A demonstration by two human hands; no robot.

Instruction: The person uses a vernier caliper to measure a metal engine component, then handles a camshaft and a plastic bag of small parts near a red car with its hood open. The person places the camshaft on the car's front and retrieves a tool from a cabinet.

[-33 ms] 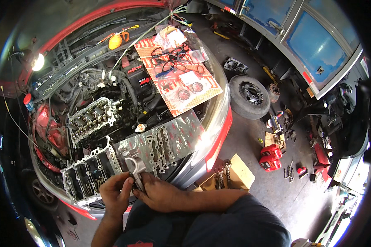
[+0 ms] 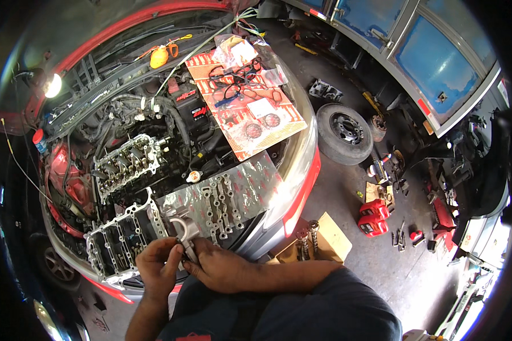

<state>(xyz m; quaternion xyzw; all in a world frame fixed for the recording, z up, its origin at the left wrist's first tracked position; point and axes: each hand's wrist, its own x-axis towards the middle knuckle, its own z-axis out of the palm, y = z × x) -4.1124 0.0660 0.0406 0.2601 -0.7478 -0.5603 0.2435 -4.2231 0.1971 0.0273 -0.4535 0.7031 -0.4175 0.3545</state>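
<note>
Low in the middle, my left hand and my right hand are close together on a grey cast-metal part with a rounded, open end. The fingers of both hands are closed around its lower stem, which they partly hide. Just left of it, an aluminium frame with crossbars and bolt holes lies along the car's front edge. To the right, several slim metal bearing-cap strips rest on a clear plastic sheet. Beyond the hands, the exposed cylinder head sits in the engine bay.
A red-patterned board carrying gaskets lies over the car's right front. Below it, an open cardboard box holds camshafts. On the floor to the right are a wheel, red bottles and scattered tools.
The metal part has tilted very slightly in my fingers. Both hands keep their hold, and everything around stays in place.
</note>
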